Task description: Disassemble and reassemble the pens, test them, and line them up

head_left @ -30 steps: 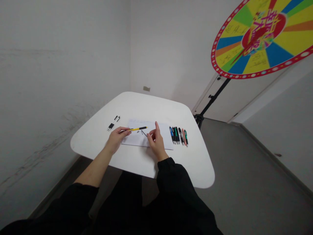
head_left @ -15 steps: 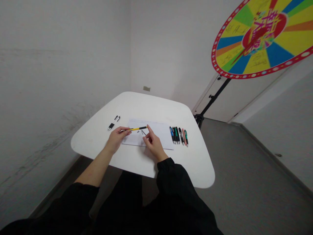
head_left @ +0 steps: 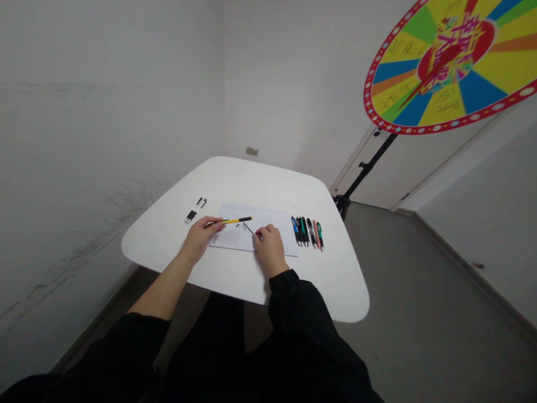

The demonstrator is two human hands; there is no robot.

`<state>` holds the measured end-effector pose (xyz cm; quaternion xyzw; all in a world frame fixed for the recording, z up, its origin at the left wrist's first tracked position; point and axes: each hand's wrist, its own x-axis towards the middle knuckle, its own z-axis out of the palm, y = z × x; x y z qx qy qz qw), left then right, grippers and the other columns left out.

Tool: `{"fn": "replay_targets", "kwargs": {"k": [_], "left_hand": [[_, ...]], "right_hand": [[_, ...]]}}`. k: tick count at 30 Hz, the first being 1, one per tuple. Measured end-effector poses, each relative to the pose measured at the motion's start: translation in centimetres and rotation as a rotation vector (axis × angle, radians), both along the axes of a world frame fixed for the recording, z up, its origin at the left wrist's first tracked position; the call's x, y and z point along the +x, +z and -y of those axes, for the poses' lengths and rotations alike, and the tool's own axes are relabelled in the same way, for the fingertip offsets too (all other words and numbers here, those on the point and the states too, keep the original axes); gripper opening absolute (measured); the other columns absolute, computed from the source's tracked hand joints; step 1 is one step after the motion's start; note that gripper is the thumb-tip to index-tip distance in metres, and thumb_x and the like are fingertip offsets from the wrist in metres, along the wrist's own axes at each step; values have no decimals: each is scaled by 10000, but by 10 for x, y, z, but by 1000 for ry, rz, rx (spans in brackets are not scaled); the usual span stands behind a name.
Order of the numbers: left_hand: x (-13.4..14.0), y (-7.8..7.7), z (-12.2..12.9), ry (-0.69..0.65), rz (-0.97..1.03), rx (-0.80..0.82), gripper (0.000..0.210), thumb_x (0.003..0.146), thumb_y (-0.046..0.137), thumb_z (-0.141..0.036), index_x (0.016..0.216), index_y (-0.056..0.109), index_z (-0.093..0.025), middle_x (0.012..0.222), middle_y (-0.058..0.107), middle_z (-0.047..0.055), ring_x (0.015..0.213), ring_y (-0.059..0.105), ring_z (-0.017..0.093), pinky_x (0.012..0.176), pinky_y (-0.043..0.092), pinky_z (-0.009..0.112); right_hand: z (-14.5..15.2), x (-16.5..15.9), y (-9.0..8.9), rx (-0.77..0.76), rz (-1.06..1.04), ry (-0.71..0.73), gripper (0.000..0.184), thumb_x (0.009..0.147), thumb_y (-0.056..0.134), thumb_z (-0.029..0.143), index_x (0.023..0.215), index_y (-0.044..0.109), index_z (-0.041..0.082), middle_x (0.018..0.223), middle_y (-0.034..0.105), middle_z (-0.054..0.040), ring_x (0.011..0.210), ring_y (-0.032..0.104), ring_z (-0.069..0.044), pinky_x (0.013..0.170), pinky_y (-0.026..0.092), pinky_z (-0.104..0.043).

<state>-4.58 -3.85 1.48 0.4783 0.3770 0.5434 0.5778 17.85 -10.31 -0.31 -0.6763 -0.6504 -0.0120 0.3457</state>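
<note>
My left hand is closed around one end of a yellow-and-black pen, which points right above the paper. A thin dark pen refill lies slantwise over the white paper. My right hand rests low over the paper with its fingertips pinched at the refill's lower right end. Beside the refill's upper end sit small metallic pen parts, too small to tell apart.
Several pens lie in a row at the right of the white table. Two white-and-black pens lie at the left. A colourful prize wheel on a black stand rises beyond the table's right side.
My right hand has left the pen's black end and moved slightly right and down, its fingers closing on the refill. My left hand and the pen have stayed put.
</note>
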Motion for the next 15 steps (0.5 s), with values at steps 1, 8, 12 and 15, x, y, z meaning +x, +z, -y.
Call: {"fn": "replay_targets", "kwargs": {"k": [1, 8, 12, 15], "left_hand": [[0, 0, 0, 0, -2, -1, 455, 593, 957, -408, 924, 770, -159, 920, 783, 83, 922, 748, 217, 921, 582, 368], [0, -1, -1, -3, -32, -4, 469, 590, 954, -426, 928, 765, -162, 908, 777, 80, 915, 751, 228, 898, 592, 380], [0, -2, -2, -1, -31, 3, 455, 596, 957, -418, 925, 767, -168, 906, 777, 78, 915, 747, 227, 890, 593, 375], [0, -2, -2, 3, -23, 0, 449, 597, 958, -409, 924, 770, -166, 908, 778, 78, 915, 744, 219, 909, 586, 369]], "right_hand": [[0, 0, 0, 2, 32, -3, 137, 954, 603, 178, 875, 715, 193, 955, 628, -109, 954, 538, -277, 864, 478, -414], [2, 1, -2, 2, 183, -55, 235, 944, 465, 39, 903, 663, 159, 993, 614, -185, 946, 520, -299, 814, 470, -431], [2, 5, -6, 43, 165, -100, 265, 931, 425, 13, 912, 636, 172, 972, 612, -196, 934, 514, -310, 784, 459, -433], [3, 11, -6, 50, 112, -106, 225, 968, 422, 65, 917, 615, 168, 965, 614, -198, 923, 520, -314, 803, 449, -441]]}}
